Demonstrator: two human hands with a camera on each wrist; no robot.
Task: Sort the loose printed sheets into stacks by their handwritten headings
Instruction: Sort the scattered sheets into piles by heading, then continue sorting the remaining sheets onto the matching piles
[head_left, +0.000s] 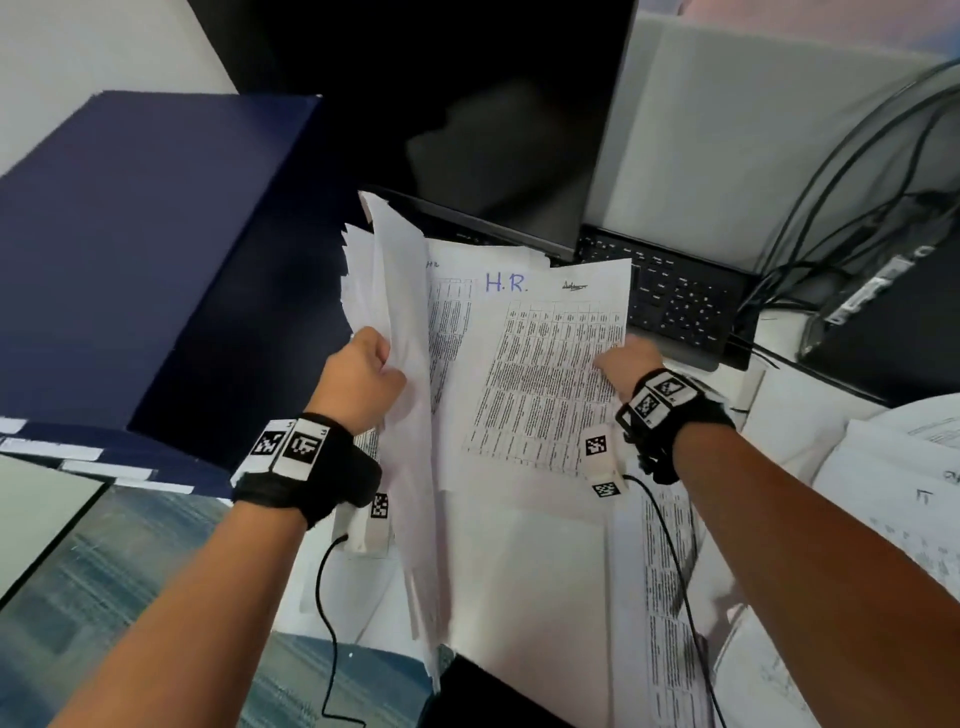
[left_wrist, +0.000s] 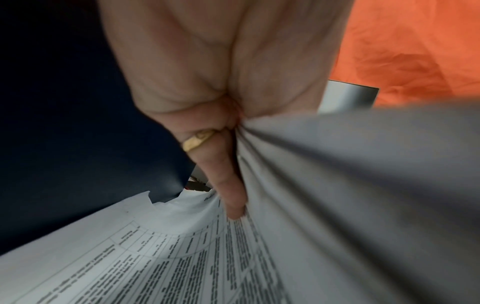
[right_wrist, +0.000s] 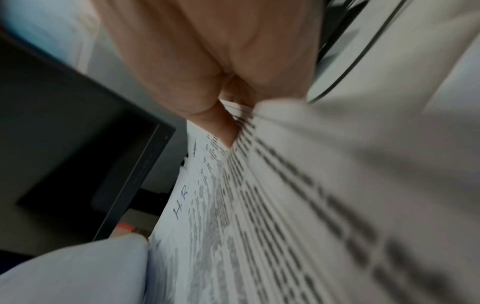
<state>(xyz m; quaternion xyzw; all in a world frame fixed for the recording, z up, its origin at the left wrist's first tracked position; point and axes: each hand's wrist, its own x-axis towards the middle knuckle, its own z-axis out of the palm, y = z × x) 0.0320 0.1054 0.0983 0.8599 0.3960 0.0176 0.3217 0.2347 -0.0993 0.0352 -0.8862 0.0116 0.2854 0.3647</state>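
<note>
My left hand (head_left: 371, 371) grips a thick bundle of printed sheets (head_left: 395, 312), held up on edge at the left of the desk; in the left wrist view my fingers (left_wrist: 231, 185) curl round the bundle (left_wrist: 350, 195). My right hand (head_left: 621, 358) pinches the right edge of a printed sheet headed "H.R." (head_left: 540, 364) in blue ink. In the right wrist view the same sheet (right_wrist: 259, 205) shows its heading. That sheet lies over another sheet (head_left: 447, 291) with a small "HR" mark. How the lower stack is ordered is hidden.
A dark blue box (head_left: 145, 249) stands close on the left. A black keyboard (head_left: 670, 296) and a dark monitor (head_left: 493, 119) sit behind the sheets. Cables (head_left: 852, 218) run at the right. More printed sheets (head_left: 898, 488) lie at the right edge.
</note>
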